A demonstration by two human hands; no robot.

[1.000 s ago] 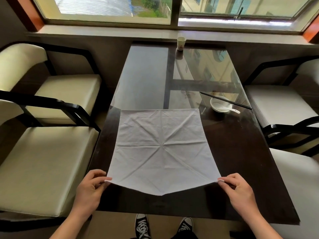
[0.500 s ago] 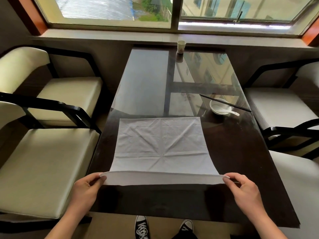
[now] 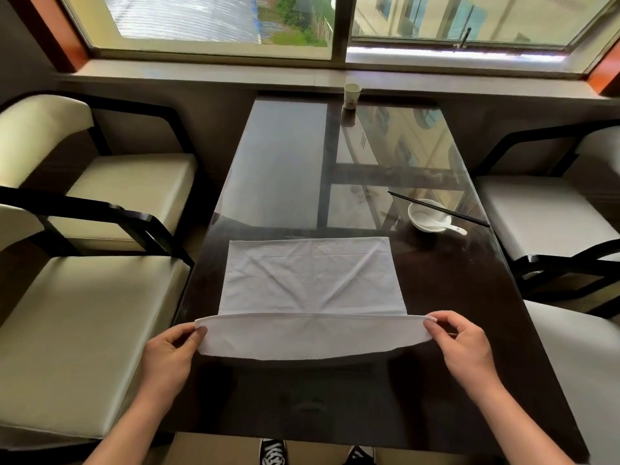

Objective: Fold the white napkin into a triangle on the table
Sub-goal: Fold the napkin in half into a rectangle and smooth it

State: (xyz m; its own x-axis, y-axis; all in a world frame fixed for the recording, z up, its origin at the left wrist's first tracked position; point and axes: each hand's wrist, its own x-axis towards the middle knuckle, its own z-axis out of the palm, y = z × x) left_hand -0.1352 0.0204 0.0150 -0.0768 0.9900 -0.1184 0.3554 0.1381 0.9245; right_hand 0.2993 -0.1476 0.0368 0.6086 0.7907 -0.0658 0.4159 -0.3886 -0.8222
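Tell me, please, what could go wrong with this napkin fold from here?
The left hand and right hand pinch both near corners of the white napkin; carried straight forward, that likely gives a rectangle, not a triangle.
The cloth hangs slack below the raised edge, so the crease may land crooked.
The glossy table may let the flat part slide.

Head view, looking forward-down over table (image 3: pixel 436 297), hands near

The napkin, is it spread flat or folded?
Partly folded. The left hand and right hand pinch the napkin by its near corners, holding that edge raised; the far part lies flat on the table.
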